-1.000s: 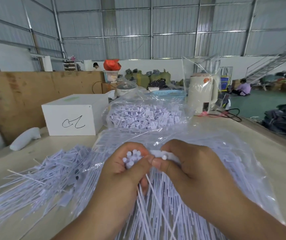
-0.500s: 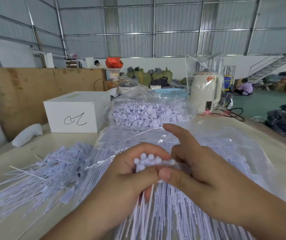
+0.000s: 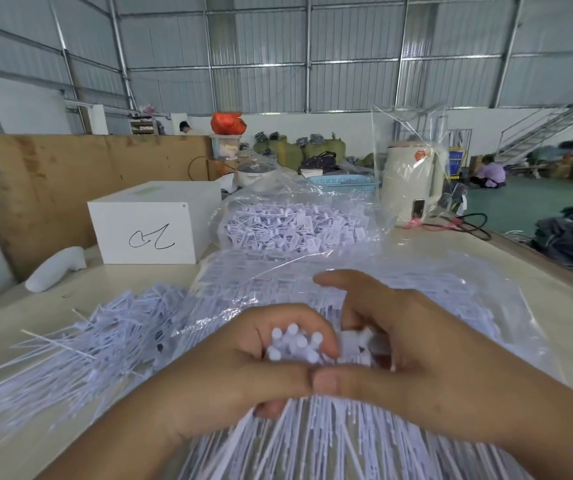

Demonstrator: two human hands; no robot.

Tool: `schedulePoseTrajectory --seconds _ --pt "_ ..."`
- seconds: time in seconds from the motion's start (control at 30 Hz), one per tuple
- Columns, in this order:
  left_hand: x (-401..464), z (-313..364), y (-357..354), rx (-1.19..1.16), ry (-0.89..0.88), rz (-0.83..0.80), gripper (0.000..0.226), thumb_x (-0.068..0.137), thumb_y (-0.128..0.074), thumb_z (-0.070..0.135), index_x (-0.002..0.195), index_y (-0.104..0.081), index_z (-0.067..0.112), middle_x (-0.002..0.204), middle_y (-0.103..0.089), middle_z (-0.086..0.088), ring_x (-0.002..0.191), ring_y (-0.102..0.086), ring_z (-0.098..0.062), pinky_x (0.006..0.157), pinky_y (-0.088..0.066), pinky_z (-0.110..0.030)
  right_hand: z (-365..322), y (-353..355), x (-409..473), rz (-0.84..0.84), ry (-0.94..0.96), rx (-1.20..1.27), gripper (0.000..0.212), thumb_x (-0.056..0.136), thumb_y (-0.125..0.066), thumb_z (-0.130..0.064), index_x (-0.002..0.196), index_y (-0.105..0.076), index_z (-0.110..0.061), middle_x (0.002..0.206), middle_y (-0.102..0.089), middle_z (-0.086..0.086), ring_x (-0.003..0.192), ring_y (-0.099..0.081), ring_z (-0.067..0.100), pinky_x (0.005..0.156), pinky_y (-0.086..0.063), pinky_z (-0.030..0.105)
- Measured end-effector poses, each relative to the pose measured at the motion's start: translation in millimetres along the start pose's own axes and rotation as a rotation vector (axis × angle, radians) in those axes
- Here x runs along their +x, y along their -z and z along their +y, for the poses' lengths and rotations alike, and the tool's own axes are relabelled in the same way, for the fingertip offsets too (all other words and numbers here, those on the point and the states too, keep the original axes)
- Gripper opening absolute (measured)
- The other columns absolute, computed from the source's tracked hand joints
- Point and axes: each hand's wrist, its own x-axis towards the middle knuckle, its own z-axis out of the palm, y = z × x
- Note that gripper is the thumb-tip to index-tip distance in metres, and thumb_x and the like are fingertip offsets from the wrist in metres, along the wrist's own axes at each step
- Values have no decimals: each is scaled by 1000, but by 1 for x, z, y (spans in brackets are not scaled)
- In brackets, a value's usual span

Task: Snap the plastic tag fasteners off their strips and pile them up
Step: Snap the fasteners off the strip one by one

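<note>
A bundle of white tag fasteners (image 3: 293,344) sits near the table's (image 3: 507,258) near edge, gripped in the left hand (image 3: 229,368). The right hand (image 3: 413,355) pinches what seems a strip beside it, forefinger raised. Loose fasteners (image 3: 80,344) pile toward the left edge.

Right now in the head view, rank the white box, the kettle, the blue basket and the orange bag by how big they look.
1. white box
2. kettle
3. blue basket, partly hidden
4. orange bag
The bag sits farther back, so its true size is unsure.
</note>
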Motion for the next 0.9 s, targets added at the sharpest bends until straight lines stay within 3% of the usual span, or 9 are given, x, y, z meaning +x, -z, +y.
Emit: schedulePoseTrajectory --seconds 0.07,0.13,0.2,0.33,0.57,0.63,0.73,0.8,0.9 --pt "0 -2 1 -25 -24 74 9 72 -72 22 79 -69 27 60 -54 9 44 -44 -5 42 -37 -15 2 11 -8 -1 14 -38 17 83 -74 -12 93 -62 -6 64 -53 -6 56 -55 -6 56 -44 14" --pt "0 -3 -1 -44 -35 96 8 71 -73 23 77 -68 27 58 -55 9 43 -48 -5 42 -39 -14 1 20 -10 -59 37 -179 41 83 -66 -47 78 -60 -7 63 -51 10 62 -54 24 61 -44 40" --pt "1 -3 -8 -56 -46 124 10 68 -75 24 70 -66 26 56 -54 9 43 -49 -5 43 -41 -16 8 25 -10 -40 15 -241 48 80 -59 -58 70 -55 -11 60 -44 8 57 -43 26 54 -36 38" --pt "6 -5 -21 -22 -64 336 22 66 -80 18 59 -61 26 53 -50 8 41 -46 -7 41 -42 -19 16 19 -6 96 58 -287 38 82 -62 -54 68 -51 -21 51 -42 -9 45 -35 5 45 -28 19" --pt "11 -1 -33 -95 -182 604 22 64 -77 17 58 -57 25 52 -50 7 39 -43 -8 39 -38 -18 8 -10 -3 428 102 -404 36 89 -62 -40 63 -44 -24 59 -50 -12 48 -41 13 43 -30 29" --pt "10 0 -34 -161 -184 685 32 55 -88 22 59 -57 26 50 -53 7 39 -44 -8 39 -38 -19 4 -14 -4 547 89 -231 39 89 -54 -53 62 -44 -27 51 -46 -11 40 -36 10 38 -28 19" --pt "9 1 -25 -197 -175 771 22 56 -77 32 60 -56 24 50 -50 8 38 -44 -7 39 -40 -22 1 3 -6 732 86 -32 49 81 -52 -63 64 -45 -17 48 -34 2 41 -30 6 38 -31 18" --pt "8 2 -21 -132 -150 677 16 58 -76 30 61 -61 25 52 -53 10 41 -47 -5 39 -42 -21 0 15 -10 632 113 -31 48 81 -60 -63 75 -53 -16 53 -37 6 44 -35 6 41 -33 20" --pt "5 1 -24 -60 -113 508 20 62 -86 31 74 -70 30 61 -62 8 45 -50 -5 38 -42 -19 3 8 -10 184 111 -24 41 75 -63 -66 109 -48 -49 61 -58 -4 47 -49 5 44 -42 26"
